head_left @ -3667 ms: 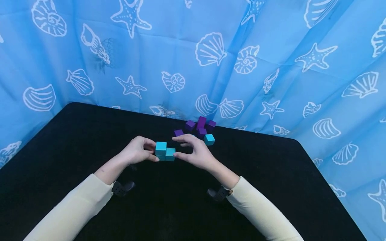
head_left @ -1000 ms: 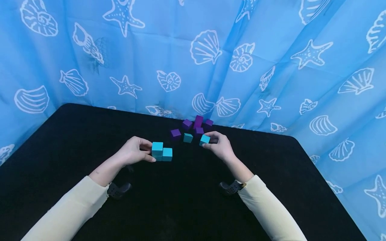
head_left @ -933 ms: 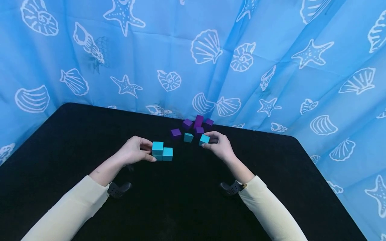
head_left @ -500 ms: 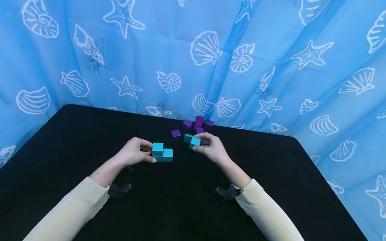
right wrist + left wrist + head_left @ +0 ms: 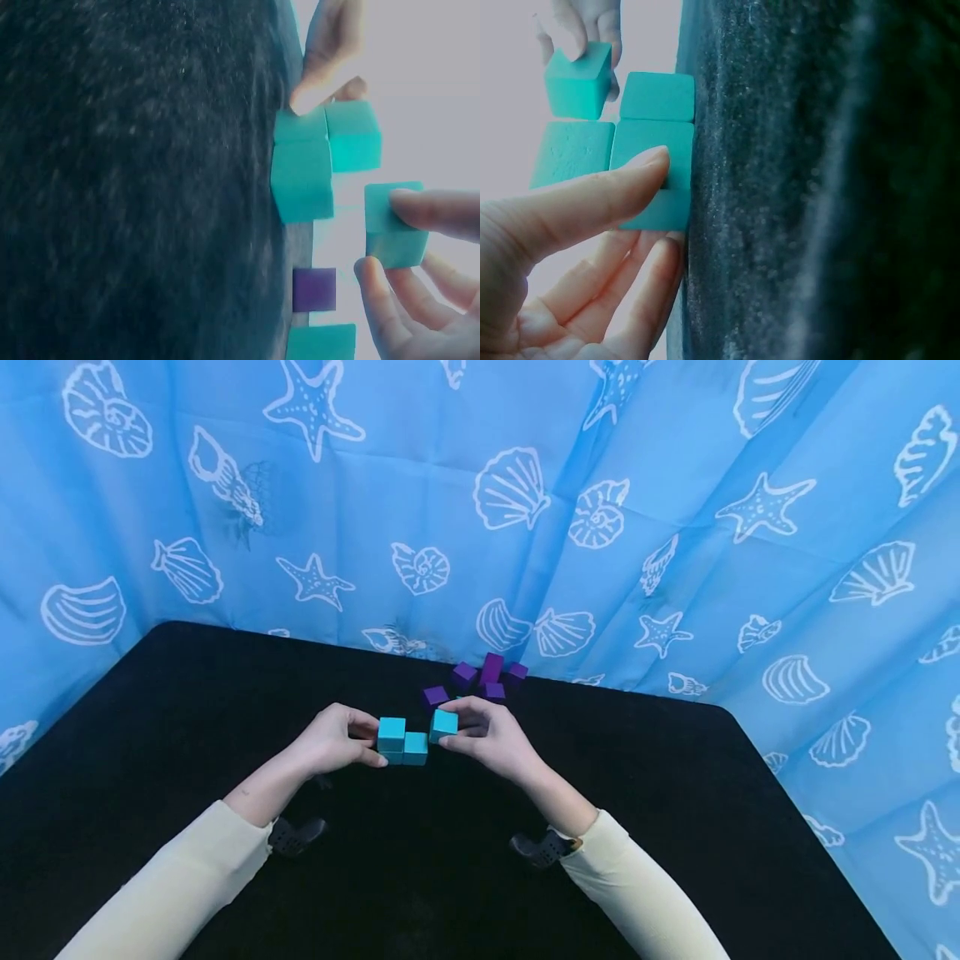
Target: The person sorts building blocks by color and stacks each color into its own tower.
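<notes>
Three turquoise cubes make a small stack on the table: one on top, one beneath it and one beside that on the right. My left hand pinches the lower left cube, with the thumb on its near face and the fingers behind. A fourth turquoise cube is held between thumb and fingers of my right hand. It hovers just right of the stack, higher than the lower right cube, with a gap visible in the right wrist view.
Several purple blocks lie near the far table edge, among them a cube and a longer upright block. Another turquoise cube sits behind my right hand, mostly hidden in the head view. A blue shell-print curtain hangs behind the black table.
My right hand has let go of the lower right cube, picked up another turquoise cube farther right, and carried it left to the stack. My left hand has stayed at the stack.
</notes>
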The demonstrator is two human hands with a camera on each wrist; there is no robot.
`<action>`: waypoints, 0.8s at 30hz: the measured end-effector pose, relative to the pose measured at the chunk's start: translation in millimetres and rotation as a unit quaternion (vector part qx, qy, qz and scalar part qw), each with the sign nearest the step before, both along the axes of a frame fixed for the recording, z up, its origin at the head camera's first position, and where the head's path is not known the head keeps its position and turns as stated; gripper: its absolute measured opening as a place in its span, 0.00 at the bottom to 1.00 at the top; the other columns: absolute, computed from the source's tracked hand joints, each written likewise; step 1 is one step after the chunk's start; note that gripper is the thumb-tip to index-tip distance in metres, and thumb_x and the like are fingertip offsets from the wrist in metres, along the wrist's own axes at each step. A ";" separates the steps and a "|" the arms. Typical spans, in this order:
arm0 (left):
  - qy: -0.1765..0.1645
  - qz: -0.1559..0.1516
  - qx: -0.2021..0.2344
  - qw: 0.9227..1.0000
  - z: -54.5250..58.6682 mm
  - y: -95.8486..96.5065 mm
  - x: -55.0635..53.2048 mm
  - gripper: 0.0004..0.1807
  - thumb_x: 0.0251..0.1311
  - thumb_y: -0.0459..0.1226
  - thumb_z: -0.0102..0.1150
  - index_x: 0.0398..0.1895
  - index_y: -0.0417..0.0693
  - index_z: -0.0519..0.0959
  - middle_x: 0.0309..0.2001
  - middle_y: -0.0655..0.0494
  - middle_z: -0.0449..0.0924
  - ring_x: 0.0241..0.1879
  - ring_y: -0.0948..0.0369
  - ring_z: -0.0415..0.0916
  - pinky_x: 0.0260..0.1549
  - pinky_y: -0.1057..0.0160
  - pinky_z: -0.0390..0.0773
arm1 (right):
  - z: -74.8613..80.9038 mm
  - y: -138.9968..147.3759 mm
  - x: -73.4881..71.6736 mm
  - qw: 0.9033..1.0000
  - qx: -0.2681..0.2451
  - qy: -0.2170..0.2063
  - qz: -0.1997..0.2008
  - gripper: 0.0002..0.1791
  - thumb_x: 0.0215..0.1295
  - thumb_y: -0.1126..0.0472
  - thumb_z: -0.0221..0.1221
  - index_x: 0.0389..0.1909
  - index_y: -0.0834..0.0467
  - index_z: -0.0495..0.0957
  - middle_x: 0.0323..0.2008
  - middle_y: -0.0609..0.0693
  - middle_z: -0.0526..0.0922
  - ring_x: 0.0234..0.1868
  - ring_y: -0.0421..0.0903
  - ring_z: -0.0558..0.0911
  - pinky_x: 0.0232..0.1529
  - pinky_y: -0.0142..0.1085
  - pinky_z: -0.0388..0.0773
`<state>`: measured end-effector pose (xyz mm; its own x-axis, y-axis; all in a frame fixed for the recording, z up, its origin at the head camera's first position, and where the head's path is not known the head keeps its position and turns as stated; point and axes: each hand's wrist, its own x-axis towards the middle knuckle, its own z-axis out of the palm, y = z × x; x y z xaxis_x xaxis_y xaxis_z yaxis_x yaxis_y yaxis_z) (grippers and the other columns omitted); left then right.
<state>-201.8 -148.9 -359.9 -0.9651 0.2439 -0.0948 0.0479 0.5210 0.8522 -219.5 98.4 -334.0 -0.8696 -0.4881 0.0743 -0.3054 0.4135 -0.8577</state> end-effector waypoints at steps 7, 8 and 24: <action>0.002 -0.002 0.005 1.000 0.3 -0.7 1.6 0.21 0.49 0.33 0.71 0.48 0.36 0.81 0.46 0.43 0.82 0.47 0.51 0.79 0.50 0.51 0.78 | -2.0 -15.0 0.0 0.999 0.018 0.011 0.035 0.21 0.59 0.64 0.64 0.55 0.59 0.76 0.49 0.57 0.79 0.49 0.51 0.81 0.51 0.39 0.80; 0.002 -0.002 0.006 1.000 0.2 -0.9 1.4 0.21 0.49 0.33 0.70 0.48 0.36 0.81 0.47 0.43 0.82 0.47 0.51 0.79 0.50 0.51 0.78 | -2.2 -16.7 -0.3 0.999 0.020 0.011 0.038 0.21 0.59 0.64 0.65 0.54 0.59 0.76 0.49 0.57 0.79 0.49 0.51 0.81 0.51 0.39 0.80; -0.011 -0.006 0.016 1.000 3.7 -3.0 1.8 0.21 0.51 0.32 0.69 0.50 0.37 0.80 0.48 0.42 0.81 0.50 0.49 0.78 0.52 0.50 0.77 | -6.3 -28.4 -3.3 0.998 0.039 0.006 0.050 0.21 0.59 0.65 0.64 0.54 0.58 0.76 0.48 0.55 0.81 0.49 0.50 0.81 0.50 0.39 0.79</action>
<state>-200.0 -151.9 -356.2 -0.9600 0.2589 -0.1069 0.0358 0.4921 0.8698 -222.8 70.0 -340.3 -0.8155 -0.5772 0.0424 -0.3583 0.4459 -0.8202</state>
